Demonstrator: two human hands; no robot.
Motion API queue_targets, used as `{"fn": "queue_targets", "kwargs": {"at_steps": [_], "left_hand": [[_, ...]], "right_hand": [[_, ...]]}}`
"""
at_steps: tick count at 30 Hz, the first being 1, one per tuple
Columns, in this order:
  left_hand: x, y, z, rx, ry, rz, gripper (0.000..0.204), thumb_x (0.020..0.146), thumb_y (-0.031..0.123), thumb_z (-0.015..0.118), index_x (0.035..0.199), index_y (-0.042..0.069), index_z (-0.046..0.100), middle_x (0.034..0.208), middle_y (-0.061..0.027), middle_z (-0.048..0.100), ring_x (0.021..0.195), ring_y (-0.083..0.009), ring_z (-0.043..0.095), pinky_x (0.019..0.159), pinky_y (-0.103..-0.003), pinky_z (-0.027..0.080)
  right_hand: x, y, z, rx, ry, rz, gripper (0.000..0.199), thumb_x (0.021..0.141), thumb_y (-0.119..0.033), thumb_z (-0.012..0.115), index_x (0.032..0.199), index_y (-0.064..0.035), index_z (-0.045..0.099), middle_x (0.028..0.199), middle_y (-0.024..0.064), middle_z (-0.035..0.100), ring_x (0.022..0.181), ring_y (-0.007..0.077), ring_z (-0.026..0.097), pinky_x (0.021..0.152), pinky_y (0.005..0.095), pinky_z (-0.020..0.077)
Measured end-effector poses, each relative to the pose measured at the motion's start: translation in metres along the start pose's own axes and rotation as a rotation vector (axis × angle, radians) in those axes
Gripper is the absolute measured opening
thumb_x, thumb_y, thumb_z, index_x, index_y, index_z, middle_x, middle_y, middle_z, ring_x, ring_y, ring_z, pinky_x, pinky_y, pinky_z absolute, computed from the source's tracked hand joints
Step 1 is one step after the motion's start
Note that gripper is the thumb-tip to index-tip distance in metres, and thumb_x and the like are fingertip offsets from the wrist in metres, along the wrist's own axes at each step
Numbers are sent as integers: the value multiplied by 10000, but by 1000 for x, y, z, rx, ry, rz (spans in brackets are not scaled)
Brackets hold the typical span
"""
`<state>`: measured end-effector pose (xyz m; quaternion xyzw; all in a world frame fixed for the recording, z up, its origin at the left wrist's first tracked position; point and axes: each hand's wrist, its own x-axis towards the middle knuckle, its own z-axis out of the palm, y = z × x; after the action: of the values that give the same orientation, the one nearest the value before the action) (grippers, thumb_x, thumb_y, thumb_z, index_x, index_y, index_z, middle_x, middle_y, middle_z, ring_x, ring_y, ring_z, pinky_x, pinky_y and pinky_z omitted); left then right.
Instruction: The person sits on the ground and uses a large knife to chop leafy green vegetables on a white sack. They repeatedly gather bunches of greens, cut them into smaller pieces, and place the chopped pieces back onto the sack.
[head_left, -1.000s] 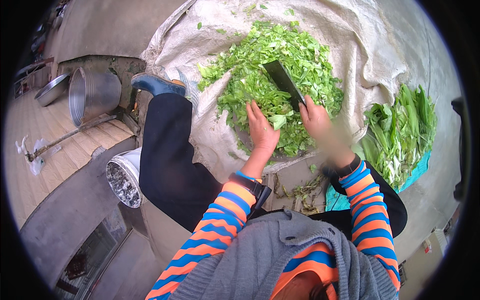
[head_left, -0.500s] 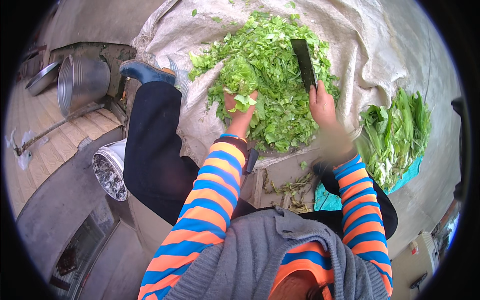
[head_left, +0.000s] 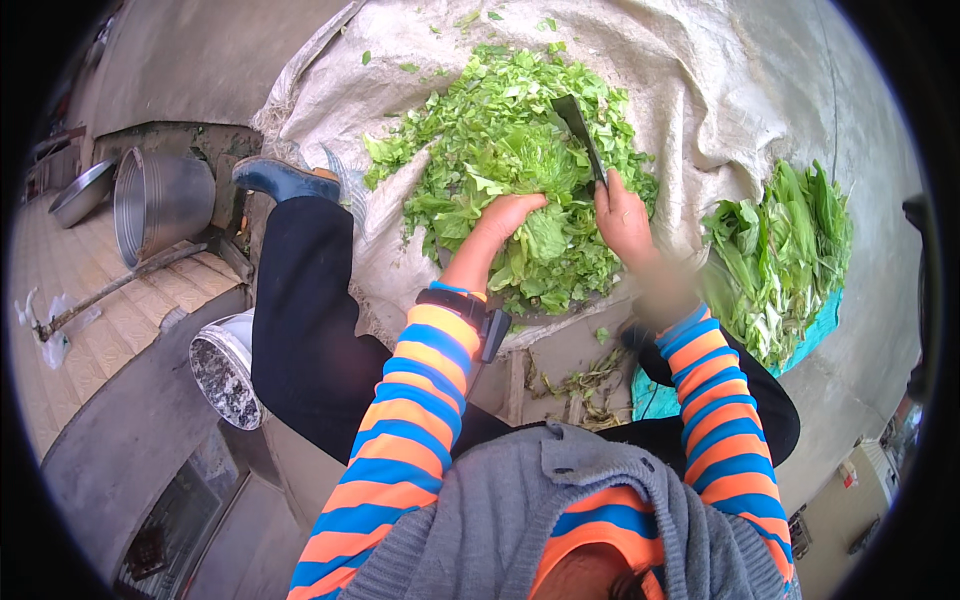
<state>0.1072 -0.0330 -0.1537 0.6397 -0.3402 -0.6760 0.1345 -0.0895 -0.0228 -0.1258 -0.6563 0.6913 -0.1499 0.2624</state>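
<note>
In my right hand [head_left: 622, 216] I grip a dark, broad-bladed cleaver [head_left: 577, 130], its blade tilted up and to the left over the greens. My left hand [head_left: 506, 218] is closed on a bunch of lettuce leaves [head_left: 543, 238], just left of the cleaver; some fingertips are hidden among the leaves. Beneath both hands spreads a large heap of chopped greens [head_left: 500, 110], lying on a pale woven sheet [head_left: 690, 90]. Whatever lies under the bunch is mostly covered by leaves.
To the right, a pile of whole leafy greens [head_left: 785, 255] rests on a teal sheet [head_left: 655, 398]. A dirty white bucket [head_left: 222, 365] stands by my left leg. Further left are a large metal pot [head_left: 165, 205] and a metal basin [head_left: 82, 192]. Wilted scraps [head_left: 590, 385] lie before me.
My left hand has moved right with its bunch of leaves, closer to the cleaver. The cleaver has shifted slightly left and its blade has turned more edge-on.
</note>
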Motion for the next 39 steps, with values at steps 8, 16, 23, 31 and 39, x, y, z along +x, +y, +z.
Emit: {"fn": "queue_targets", "kwargs": {"at_steps": [8,16,23,31,39], "left_hand": [[14,-3,-4,-55,-45,-73,413,773,280,653,1063,-13,644,1042,-101,652,961,-198,575,859,-312,417],[30,-12,-4,-47,-52,-70,385,773,269,646,1017,-28,643,994,-103,654,901,-195,598,789,-298,451],[26,-8,-7,22,-44,-83,384,789,297,647,1037,4,650,1035,-90,645,938,-187,580,812,-314,440],[27,-23,-10,-13,-18,-105,400,755,281,705,1023,-12,661,1023,-95,657,931,-174,589,815,-303,451],[24,-35,-18,-29,-31,-237,465,713,311,750,1026,-22,661,1007,-103,669,880,-192,621,782,-305,482]], "right_hand": [[-11,-2,-3,28,-93,-29,135,916,-173,467,959,-47,445,613,236,565,583,454,551,539,539,430],[-15,0,-2,181,103,-45,141,916,-172,479,962,-43,445,617,221,570,567,438,554,515,521,417],[-14,-5,3,-62,-131,-50,171,924,-196,463,978,-38,423,602,230,561,554,439,549,525,536,418],[-13,-7,6,-71,-291,-61,199,919,-223,441,982,-35,438,662,235,602,600,464,570,588,548,458],[-14,-17,12,160,-113,-111,193,916,-220,448,973,-36,436,661,237,600,615,457,575,592,542,453]]}}
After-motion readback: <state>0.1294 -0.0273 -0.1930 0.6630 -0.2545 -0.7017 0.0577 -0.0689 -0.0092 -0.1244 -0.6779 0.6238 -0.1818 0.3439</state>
